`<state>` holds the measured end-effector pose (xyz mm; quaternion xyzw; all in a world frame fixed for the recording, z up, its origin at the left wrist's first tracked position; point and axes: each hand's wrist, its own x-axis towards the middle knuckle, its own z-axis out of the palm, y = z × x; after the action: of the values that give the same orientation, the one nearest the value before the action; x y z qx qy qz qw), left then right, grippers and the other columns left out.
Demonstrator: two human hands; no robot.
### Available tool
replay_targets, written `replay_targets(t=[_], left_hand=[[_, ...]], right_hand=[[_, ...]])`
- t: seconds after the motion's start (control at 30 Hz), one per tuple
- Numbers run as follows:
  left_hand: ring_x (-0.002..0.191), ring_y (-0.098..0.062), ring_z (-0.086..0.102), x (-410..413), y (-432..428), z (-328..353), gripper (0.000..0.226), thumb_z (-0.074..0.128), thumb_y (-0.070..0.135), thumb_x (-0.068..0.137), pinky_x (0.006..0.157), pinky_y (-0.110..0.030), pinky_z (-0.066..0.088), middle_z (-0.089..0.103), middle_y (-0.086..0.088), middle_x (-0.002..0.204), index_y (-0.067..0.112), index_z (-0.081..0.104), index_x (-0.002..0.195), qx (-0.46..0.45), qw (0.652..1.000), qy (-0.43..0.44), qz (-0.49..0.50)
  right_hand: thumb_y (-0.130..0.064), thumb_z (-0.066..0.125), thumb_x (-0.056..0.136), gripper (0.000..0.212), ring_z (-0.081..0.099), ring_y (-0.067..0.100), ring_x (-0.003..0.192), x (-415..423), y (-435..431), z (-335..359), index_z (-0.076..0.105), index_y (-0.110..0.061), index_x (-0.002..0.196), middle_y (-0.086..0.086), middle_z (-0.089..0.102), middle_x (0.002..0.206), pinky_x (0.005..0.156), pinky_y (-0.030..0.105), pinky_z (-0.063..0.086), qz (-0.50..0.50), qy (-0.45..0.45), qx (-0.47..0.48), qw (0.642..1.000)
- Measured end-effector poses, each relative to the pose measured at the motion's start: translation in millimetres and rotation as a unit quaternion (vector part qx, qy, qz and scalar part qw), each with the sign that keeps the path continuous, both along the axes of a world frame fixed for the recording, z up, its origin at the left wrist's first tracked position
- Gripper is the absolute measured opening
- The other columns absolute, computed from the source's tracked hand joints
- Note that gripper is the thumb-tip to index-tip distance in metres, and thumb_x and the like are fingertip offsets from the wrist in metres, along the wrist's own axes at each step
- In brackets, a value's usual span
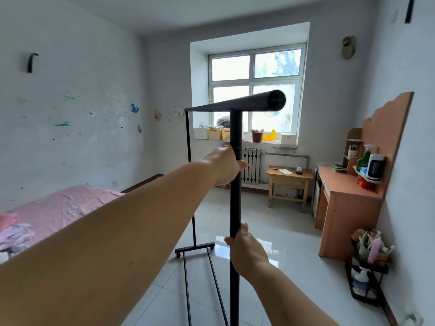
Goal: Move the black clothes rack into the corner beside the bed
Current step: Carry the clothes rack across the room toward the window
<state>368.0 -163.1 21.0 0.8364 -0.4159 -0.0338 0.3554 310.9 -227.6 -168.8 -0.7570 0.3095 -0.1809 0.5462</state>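
Observation:
The black clothes rack [235,203] stands on the tiled floor right in front of me, its near upright post running down the middle of the view. Its top bar [235,103] points toward the window, and its far wheeled foot [195,247] rests near the bed's end. My left hand [226,164] grips the near post high up, arm stretched out. My right hand [244,249] grips the same post lower down. The bed [61,208], with a pink sheet, lies along the left wall. The corner beyond the bed, at the left of the window wall, is partly hidden by the rack.
A small wooden table [288,184] stands under the window beside a radiator [251,167]. An orange desk [348,208] with bottles lines the right wall, and a black cart [367,274] stands in front of it. Folded clothes [14,234] lie on the bed. Boxes and a plant pot sit on the windowsill [249,137].

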Motion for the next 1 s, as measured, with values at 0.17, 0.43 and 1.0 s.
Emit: replay_targets(t=[0.17, 0.43, 1.0], left_hand=[[0.089, -0.028, 0.065, 37, -24, 1, 0.047, 0.053, 0.032, 0.093, 0.079, -0.044, 0.058, 0.058, -0.015, 0.11, 0.01, 0.036, 0.131, -0.001, 1.0, -0.004, 0.023], [0.092, -0.026, 0.059, 96, -59, -3, 0.042, 0.052, 0.032, 0.094, 0.079, -0.037, 0.051, 0.054, -0.006, 0.101, 0.013, 0.037, 0.128, -0.019, 0.999, -0.007, 0.047], [0.1, -0.021, 0.06, 273, -155, 4, 0.047, 0.061, 0.046, 0.084, 0.089, -0.04, 0.051, 0.056, 0.002, 0.106, 0.022, 0.055, 0.124, 0.005, 0.997, -0.067, -0.023]], right_hand=[[-0.033, 0.009, 0.098, 0.046, 0.058, 0.019, 0.097, 36, -26, 6, 0.044, -0.025, 0.128, -0.009, 0.069, 0.108, 0.083, 0.031, 0.038, 0.028, 0.012, -0.057, 0.998], [-0.021, 0.029, 0.099, 0.018, 0.052, 0.017, 0.082, 99, -67, 0, 0.04, -0.025, 0.112, -0.013, 0.068, 0.11, 0.074, 0.03, 0.035, 0.064, 0.031, -0.143, 0.987], [-0.032, 0.051, 0.095, 0.023, 0.056, 0.021, 0.084, 248, -172, 3, 0.047, -0.024, 0.115, -0.004, 0.058, 0.09, 0.076, 0.036, 0.045, 0.03, 0.026, -0.218, 0.975]])
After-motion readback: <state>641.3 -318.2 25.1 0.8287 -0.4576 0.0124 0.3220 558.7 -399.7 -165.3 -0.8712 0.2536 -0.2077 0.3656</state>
